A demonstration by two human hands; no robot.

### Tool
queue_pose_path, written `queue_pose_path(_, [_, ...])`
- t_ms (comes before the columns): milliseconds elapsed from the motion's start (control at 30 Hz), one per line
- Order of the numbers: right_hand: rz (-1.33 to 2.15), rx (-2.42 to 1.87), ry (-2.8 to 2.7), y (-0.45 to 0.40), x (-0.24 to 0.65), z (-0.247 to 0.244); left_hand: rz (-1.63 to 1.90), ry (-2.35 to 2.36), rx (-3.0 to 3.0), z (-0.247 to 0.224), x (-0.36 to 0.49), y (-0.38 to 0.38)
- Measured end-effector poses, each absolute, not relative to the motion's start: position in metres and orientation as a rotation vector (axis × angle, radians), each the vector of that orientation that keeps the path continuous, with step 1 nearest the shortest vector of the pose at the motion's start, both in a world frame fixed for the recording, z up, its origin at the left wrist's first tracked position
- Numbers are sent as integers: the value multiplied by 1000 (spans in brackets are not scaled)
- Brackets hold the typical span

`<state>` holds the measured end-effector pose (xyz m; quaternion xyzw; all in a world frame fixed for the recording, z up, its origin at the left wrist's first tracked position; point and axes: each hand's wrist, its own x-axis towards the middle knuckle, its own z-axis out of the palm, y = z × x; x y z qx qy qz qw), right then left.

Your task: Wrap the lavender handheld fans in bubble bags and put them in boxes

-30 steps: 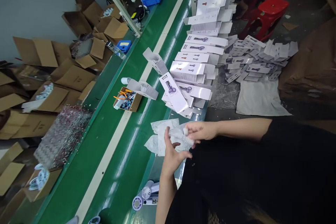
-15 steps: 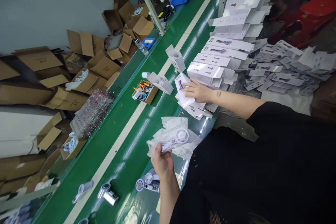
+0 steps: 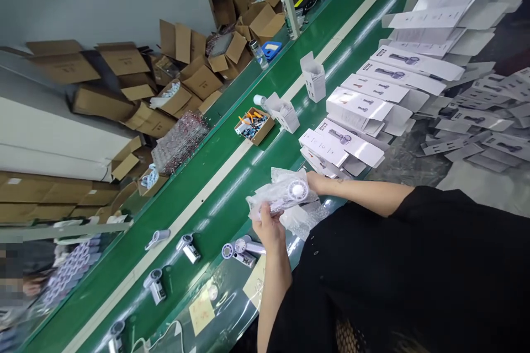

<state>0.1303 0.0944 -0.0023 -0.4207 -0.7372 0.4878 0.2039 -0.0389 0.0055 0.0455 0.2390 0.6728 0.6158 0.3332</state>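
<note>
A pale purple handheld fan [image 3: 297,191] in a clear bubble-wrap bag [image 3: 259,202] is in my left hand [image 3: 269,227], whose fingers are closed round its handle end. My right hand [image 3: 318,182] is at the fan's round head, partly behind it, with its fingers hidden. More bubble-wrap bags [image 3: 300,222] lie on the work surface below the fan. Just beyond my right hand, white printed boxes [image 3: 325,147] lie stacked.
Fans [image 3: 155,285] lie along the green conveyor belt [image 3: 215,207]. Two open white boxes [image 3: 313,80] and a small carton of parts [image 3: 260,131] stand on it. A long row of white boxes [image 3: 385,88] extends along the near side. Brown cartons [image 3: 202,80] line the far side.
My right hand has left the white boxes and come to the bagged fan. My left hand still holds the fan. The whole view has shifted, showing more of the belt at lower left.
</note>
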Motion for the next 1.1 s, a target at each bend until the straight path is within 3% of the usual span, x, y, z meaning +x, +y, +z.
queue_pose_path(133, [1525, -1200, -1917, 95, 137, -23, 1511, 2015, 884, 45, -36, -12])
queue_pose_path(300, [1630, -1275, -1928, 99, 136, -15, 1098, 2295, 1784, 58, -40, -27])
queue_pose_path(433, [1503, -1251, -2075, 103, 132, -10, 954, 2254, 2115, 55, -27, -22])
queue_pose_path(533, [1500, -1181, -2162, 103, 135, -10, 576, 1924, 2336, 60, -16, -23])
queue_pose_path(633, [1591, -1011, -2251, 98, 140, -12, 390, 1710, 2343, 69, -15, -22])
queue_pose_path(933, [1817, -774, -2032, 99, 139, -26, 448, 1982, 2207, 57, -15, -10])
queue_pose_path(1100, [1905, -911, -1829, 103, 149, -38, 363, 1873, 2267, 48, -4, -25])
